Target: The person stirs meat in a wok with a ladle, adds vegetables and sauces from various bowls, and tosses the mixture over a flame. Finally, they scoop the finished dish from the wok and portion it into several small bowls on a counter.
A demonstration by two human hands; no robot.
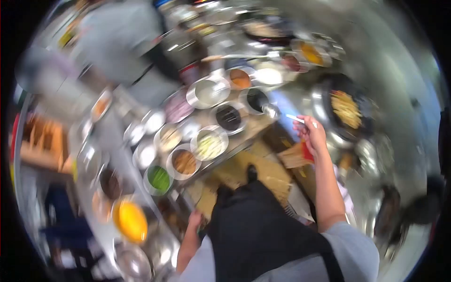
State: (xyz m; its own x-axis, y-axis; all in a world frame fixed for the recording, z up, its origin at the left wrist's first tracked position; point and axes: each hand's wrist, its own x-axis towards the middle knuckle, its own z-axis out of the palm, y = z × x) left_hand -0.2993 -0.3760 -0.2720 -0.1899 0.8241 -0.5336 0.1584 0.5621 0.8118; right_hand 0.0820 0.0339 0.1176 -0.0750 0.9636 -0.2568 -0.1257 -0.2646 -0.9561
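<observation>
Gripping a metal ladle [272, 111] by its handle, my right hand [308, 133] curling around it, head hanging by the dark-filled bowl [243, 99]. Keeping it level should limit drips. Left hand [195, 219] blurring; can't tell its grip.

Left of the round black metal wok [342, 83], which holds pale yellow food [346, 110], a round-headed silver metal ladle [271, 111] in the right hand [310, 134] reaches beside a round pale-rimmed bowl of black contents [243, 101], with a round pale-rimmed bowl of bright green food [146, 177] farther left.
</observation>
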